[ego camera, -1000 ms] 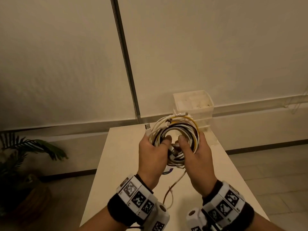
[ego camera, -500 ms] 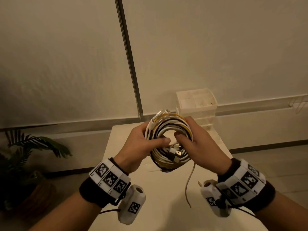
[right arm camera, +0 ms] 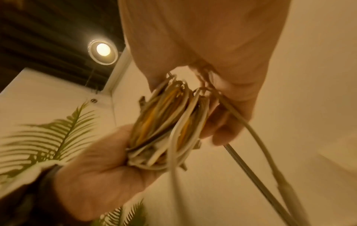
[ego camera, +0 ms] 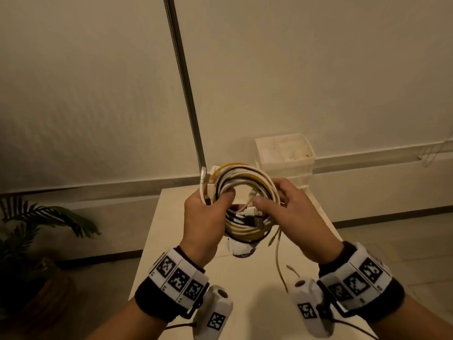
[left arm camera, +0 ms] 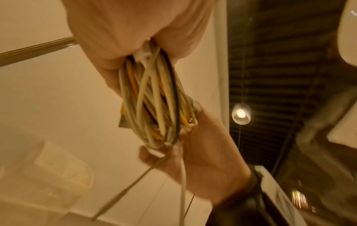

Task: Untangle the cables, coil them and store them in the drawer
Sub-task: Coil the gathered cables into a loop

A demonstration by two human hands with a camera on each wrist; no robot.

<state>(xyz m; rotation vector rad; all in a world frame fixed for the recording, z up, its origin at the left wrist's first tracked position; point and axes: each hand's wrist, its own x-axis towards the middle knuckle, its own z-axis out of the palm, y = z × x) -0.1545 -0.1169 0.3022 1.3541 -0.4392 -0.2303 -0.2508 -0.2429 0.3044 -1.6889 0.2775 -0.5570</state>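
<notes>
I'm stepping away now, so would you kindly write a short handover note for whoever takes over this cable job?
Left hand: grips the left side of the cable coil, thumb through its centre.
Right hand: grips the coil's right side, thumb inside the loop.
Things: the coil of white, yellow and black cables is held in the air above the white table. Loose cable ends hang below it. The white drawer unit stands at the table's far edge.
Done: the cables are mostly wound into one coil.
Left: tuck in the hanging ends and store the coil in the drawer unit.
</notes>
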